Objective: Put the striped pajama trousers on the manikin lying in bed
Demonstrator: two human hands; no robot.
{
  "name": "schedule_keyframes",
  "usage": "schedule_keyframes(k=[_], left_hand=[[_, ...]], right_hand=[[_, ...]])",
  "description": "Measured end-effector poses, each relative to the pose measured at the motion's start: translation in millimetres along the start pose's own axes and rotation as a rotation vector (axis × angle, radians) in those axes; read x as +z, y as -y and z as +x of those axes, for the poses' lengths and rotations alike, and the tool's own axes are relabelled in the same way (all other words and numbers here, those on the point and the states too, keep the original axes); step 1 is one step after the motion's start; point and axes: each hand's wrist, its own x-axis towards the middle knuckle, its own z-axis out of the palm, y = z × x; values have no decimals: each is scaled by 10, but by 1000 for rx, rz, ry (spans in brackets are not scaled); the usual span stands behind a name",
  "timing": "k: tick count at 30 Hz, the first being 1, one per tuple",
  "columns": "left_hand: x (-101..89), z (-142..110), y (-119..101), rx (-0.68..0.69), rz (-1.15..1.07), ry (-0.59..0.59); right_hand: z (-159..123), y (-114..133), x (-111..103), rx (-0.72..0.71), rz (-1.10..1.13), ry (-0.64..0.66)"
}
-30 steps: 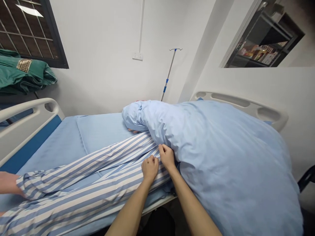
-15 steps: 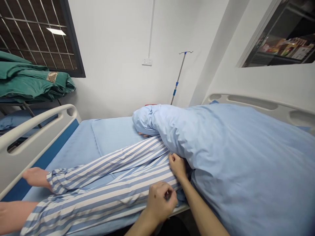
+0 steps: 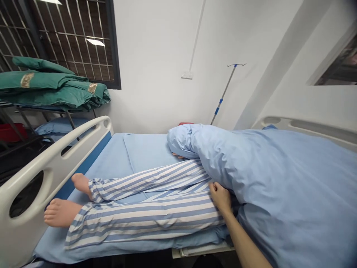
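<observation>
My right hand (image 3: 221, 197) rests closed at the top of the blue-and-white striped trousers (image 3: 145, 208), right at the edge of the pale blue duvet (image 3: 273, 175). Its fingers pinch the cloth there; I cannot tell whether it is the trousers or the duvet. The striped legs lie along the hospital bed (image 3: 134, 152), with bare feet (image 3: 61, 212) near the white footboard (image 3: 41, 167). The duvet covers the figure's upper body. My left hand is out of the picture.
A white headboard (image 3: 309, 126) stands at the right. An IV pole (image 3: 223, 96) rises behind the bed by the wall. Folded green blankets (image 3: 52, 87) lie on a rack at the left under a barred window (image 3: 69, 41).
My left hand pulled back from the trousers toward me and left the view. The camera turned left, bringing the feet and footboard into view. My right hand stayed at the duvet's edge.
</observation>
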Motion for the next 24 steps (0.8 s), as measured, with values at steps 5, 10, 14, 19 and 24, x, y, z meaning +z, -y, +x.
schedule_keyframes(k=[5, 10, 14, 19, 24], left_hand=[[263, 53, 320, -203, 60, -113], [233, 23, 300, -134, -56, -165], [165, 31, 265, -159, -31, -147], [-133, -174, 124, 194, -70, 123], [-357, -592, 18, 591, -111, 339]], right_hand=[[-11, 17, -20, -7, -59, 26], [-17, 43, -42, -12, -85, 38], [-14, 40, -37, -4, -102, 45], [-14, 33, -27, 1, -105, 57], [-8, 18, -12, 3, -121, 72]])
